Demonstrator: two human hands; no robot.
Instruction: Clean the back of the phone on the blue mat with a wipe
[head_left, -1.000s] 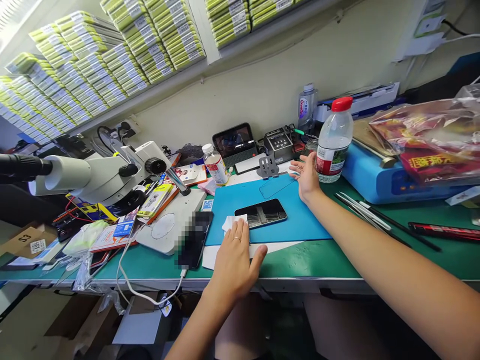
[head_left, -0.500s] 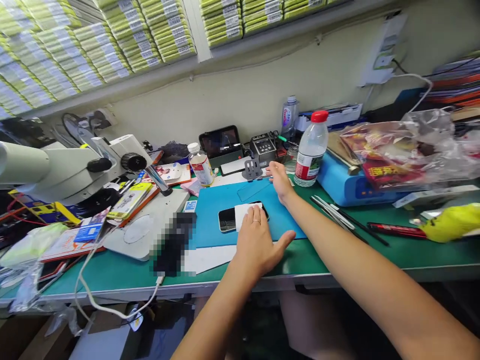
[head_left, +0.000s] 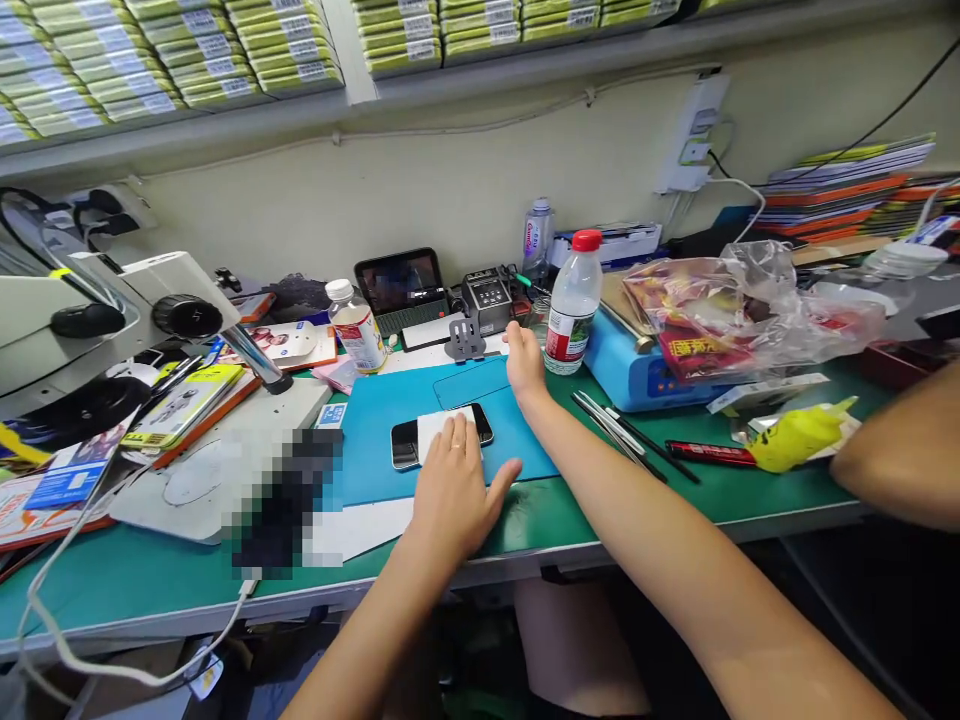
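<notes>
My left hand (head_left: 454,475) lies flat with fingers stretched over a white cloth or paper piece (head_left: 429,430), pressing it on a smartphone (head_left: 405,446). Both ends of the phone, dark screen up, show beside the white piece. The phone rests on a blue mat (head_left: 367,400). Behind it on the mat lies a clear sheet with a thin dark rectangular outline (head_left: 469,385), like a screen protector. My right hand (head_left: 523,360) is at the mat's far right edge, beside the red-capped bottle (head_left: 570,310). Its fingers are curled in; what they hold, if anything, is hidden.
A microscope (head_left: 172,300) stands at the left, near a dark pixelated object (head_left: 277,510) on a white cable. To the right are tweezer-like tools (head_left: 615,430), a red pen-like tool (head_left: 709,453), a blue device (head_left: 637,370) and another person's blurred limb (head_left: 907,450).
The view has swung to the right, and a limb has entered at the right edge. My right hand's fingers, spread before, are now curled. My left hand stays on the white piece.
</notes>
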